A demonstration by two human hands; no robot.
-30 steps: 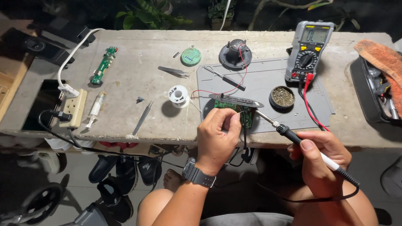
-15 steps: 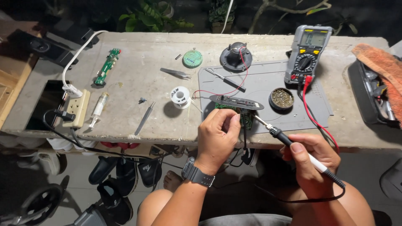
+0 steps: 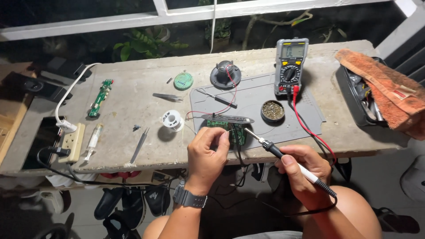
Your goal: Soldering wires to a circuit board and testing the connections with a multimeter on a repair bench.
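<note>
Both hands work at the near edge of a concrete bench (image 3: 133, 88). Left hand (image 3: 206, 157), a dark watch (image 3: 190, 198) on its wrist, is curled with fingertips pinched together over a green circuit board (image 3: 237, 132); what it pinches is too fine to make out, perhaps a thin wire. Right hand (image 3: 305, 170) is closed in a pen grip around a soldering iron (image 3: 287, 161), whose tip points up and left and sits just beside the board's right edge; whether it touches cannot be told. The iron's cord loops down past the knee.

The board lies at the front of a grey mat (image 3: 265, 95), partly hidden by the left fingers. Just behind it rests a long dark strip (image 3: 228, 118), and red wire (image 3: 221, 106) runs from there back to a round black speaker (image 3: 226, 74) at the mat's far edge. A small screwdriver (image 3: 217, 97) lies on the mat between them. Right of the board stands a round tin of brass wool (image 3: 272, 110), near the iron's tip. Behind it a multimeter (image 3: 290, 66) stands tilted, its red and black leads trailing forward off the bench, close by the right hand.

Left of the mat are a solder spool (image 3: 171, 120), tweezers (image 3: 167, 96), a round green tin (image 3: 183, 81), a second pair of tweezers (image 3: 139, 145), a long green board (image 3: 100, 97), a syringe (image 3: 94, 140) and a power strip (image 3: 72, 141) with a white cable. At far right an orange towel (image 3: 385, 93) drapes over a tool tray (image 3: 354, 102). Shoes (image 3: 128, 203) sit under the bench.
</note>
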